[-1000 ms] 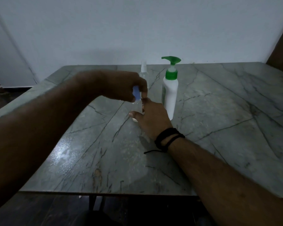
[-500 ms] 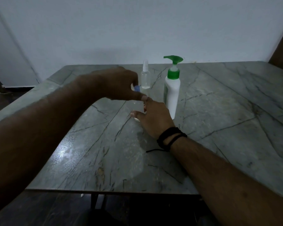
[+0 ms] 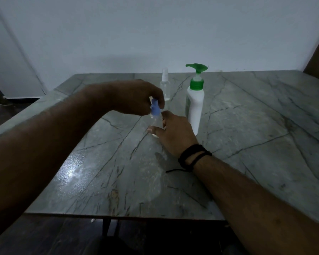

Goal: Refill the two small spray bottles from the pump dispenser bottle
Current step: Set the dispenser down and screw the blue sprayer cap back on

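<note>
Your left hand point(image 3: 136, 97) pinches the blue spray cap point(image 3: 155, 108) at frame centre. Your right hand point(image 3: 175, 133) grips the clear spray bottle point(image 3: 155, 122) beneath — white pump dispenser point(image 3: 195, 105) just right.

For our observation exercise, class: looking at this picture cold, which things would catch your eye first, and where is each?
First, the two hands meeting mid-table: the left hand pinches a blue spray top above a small clear bottle that the right hand grips. Next, the white pump bottle with its green pump stands just right of them. Behind the hands, a second clear spray bottle stands on the grey marble table.
</note>
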Tool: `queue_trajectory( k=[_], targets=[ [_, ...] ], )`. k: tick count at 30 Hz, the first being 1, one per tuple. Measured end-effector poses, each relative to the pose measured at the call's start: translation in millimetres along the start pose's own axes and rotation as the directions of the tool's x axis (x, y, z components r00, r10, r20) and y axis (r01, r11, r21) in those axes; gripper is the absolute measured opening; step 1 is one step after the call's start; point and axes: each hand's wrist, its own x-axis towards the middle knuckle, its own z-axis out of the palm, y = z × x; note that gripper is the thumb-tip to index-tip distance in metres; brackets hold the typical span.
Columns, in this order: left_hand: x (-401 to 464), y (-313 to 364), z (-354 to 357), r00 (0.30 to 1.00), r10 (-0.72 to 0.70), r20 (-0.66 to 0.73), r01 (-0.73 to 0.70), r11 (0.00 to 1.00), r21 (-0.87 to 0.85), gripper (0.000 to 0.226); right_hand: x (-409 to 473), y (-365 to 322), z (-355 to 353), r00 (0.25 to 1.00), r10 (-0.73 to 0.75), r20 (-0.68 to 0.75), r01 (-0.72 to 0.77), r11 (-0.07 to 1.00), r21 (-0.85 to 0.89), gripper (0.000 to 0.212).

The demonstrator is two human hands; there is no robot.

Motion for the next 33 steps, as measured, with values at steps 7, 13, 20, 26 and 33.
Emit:
queue_trajectory(
  k=[7, 13, 20, 26, 33],
  targets=[
    [7.5, -1.3, 12.1, 0.992, -0.017, -0.126, 0.033, 0.992, 0.121, 0.03, 1.5, 0.6, -0.4, 1.0, 0.007, -0.008, -0.008, 1.0, -0.022, 0.045],
    [5.3, -6.2, 14.3, 0.988, 0.05, -0.144, -0.041, 0.997, 0.064, 0.021, 2.6, -1.8, -1.1, 1.0, 0.016, 0.001, -0.016, 1.0, -0.006, 0.046],
    [-9.1, -11.0, 36.4, 0.969, -0.083, -0.231, 0.042, 0.983, -0.179, 0.035, -2.1, -2.0, -1.9, 1.0, -0.01, -0.003, 0.01, 1.0, 0.005, 0.044],
    [-15.1, -6.1, 66.5, 0.923, -0.306, -0.233, 0.183, 0.883, -0.433, 0.055, -10.5, -5.9, -9.5, 1.0, -0.02, -0.006, 0.021, 0.999, 0.048, 0.057],
    [-19.5, 0.7, 88.6, 0.884, -0.349, -0.311, 0.185, 0.872, -0.454, 0.045, -50.4, 9.3, -35.2, 0.997, -0.064, -0.052, 0.063, 0.998, -0.02, 0.045]
  ],
)
